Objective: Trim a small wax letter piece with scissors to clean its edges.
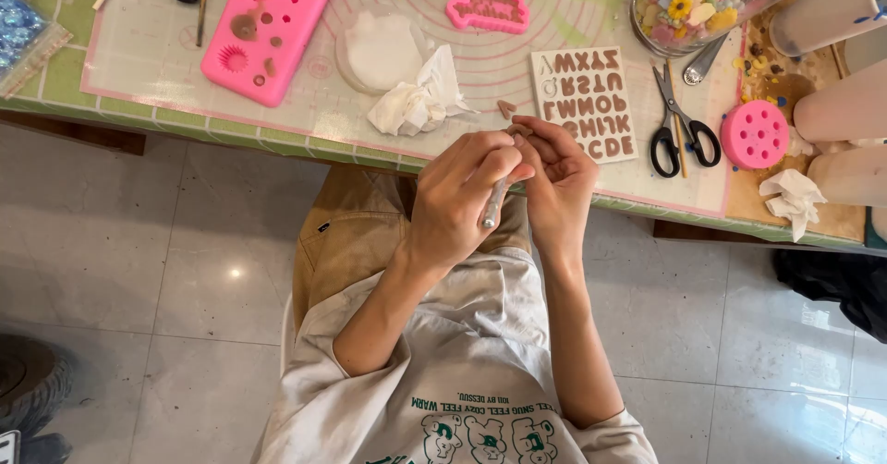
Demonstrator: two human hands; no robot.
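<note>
My left hand (457, 201) grips a thin silver tool (494, 207), its tip pointing down toward my lap. My right hand (560, 182) is curled against it, with the fingertips pinching a small brown lump (519, 131) at the table edge. Both hands meet just in front of the table, above my tan trousers. Another small brown piece (506, 108) lies on the mat just beyond my fingers. A beige letter mould (584, 103) sits right behind my right hand.
On the pale mat (148, 48) lie a pink silicone mould (268, 25), a white disc (379, 50), crumpled tissue (420, 103), a pink lettering mould (488, 6), scissors (679, 129), a round pink mould (755, 134) and a glass jar (693, 2) of coloured flowers. Grey floor tiles lie below.
</note>
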